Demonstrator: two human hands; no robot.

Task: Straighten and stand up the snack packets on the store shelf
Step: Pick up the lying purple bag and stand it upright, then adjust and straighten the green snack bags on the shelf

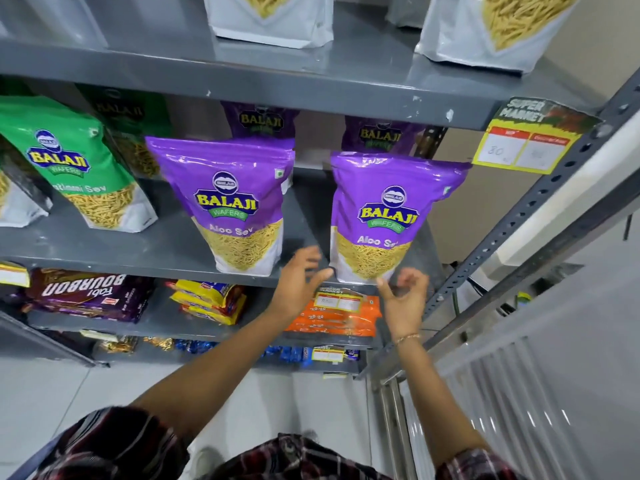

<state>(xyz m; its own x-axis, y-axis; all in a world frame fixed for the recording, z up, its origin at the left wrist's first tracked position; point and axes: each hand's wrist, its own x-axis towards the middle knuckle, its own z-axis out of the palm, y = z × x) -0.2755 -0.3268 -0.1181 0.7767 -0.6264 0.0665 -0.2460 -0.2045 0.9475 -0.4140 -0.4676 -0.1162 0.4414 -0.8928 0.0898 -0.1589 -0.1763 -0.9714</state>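
Two glossy purple pouches of yellow sev stand upright at the front edge of the grey metal shelf (162,244), one near the middle (228,202) and one toward the right end (384,216); each has a clear lower window showing thin noodle-like strands. More purple pouches stand behind them, and a green pouch (74,168) leans further left. The left hand (301,278) is loosely spread, fingers near the right pouch's lower left corner, grasping nothing. The right hand (403,292) is relaxed, fingers curled just below that pouch's bottom edge, also holding nothing. A yellow price tag (526,140) hangs from the shelf above. Lower shelves carry flat biscuit packs. The floor is pale tile.
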